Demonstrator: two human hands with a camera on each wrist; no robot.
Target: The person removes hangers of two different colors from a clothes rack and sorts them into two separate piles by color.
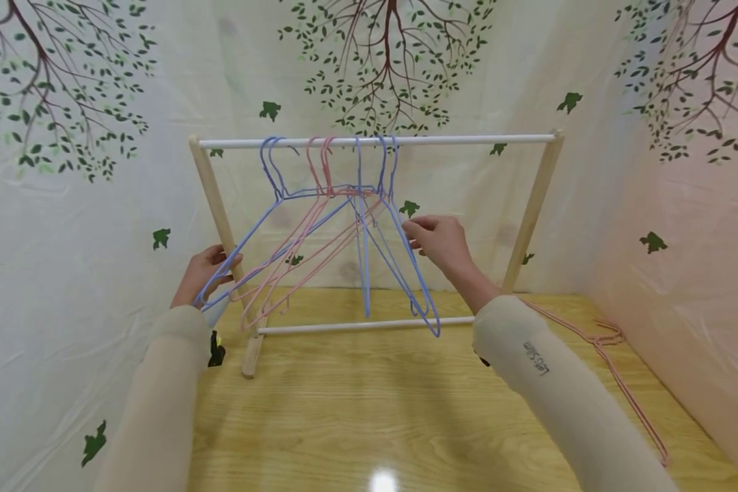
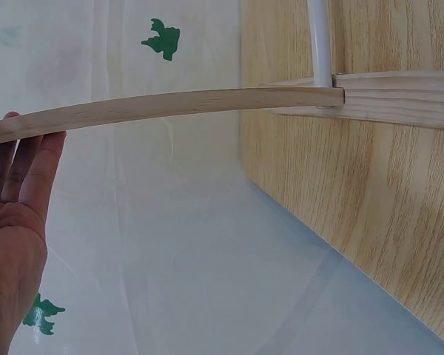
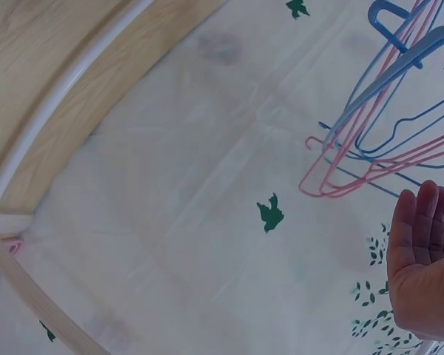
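Observation:
Several blue hangers (image 1: 415,263) and pink hangers (image 1: 307,229) hang bunched on the white top bar (image 1: 461,139) of a wooden rack. My left hand (image 1: 204,273) is at the rack's left post (image 1: 212,195), partly overlapped by a blue hanger. In the left wrist view the fingers (image 2: 43,174) extend up to that post and partly behind it; the thumb is hidden. My right hand (image 1: 439,240) is beside the rightmost blue hanger, fingertips right at its sloping side. From the right wrist, its fingers (image 3: 420,229) look nearly straight and close together.
Pink hangers (image 1: 615,362) lie on the wood-grain tabletop (image 1: 344,410) at the right. A white lower bar (image 1: 369,326) joins the rack's posts near the table. Pale sheeting with printed leaves (image 1: 467,89) surrounds the table. A small black object (image 1: 216,352) is near the left foot.

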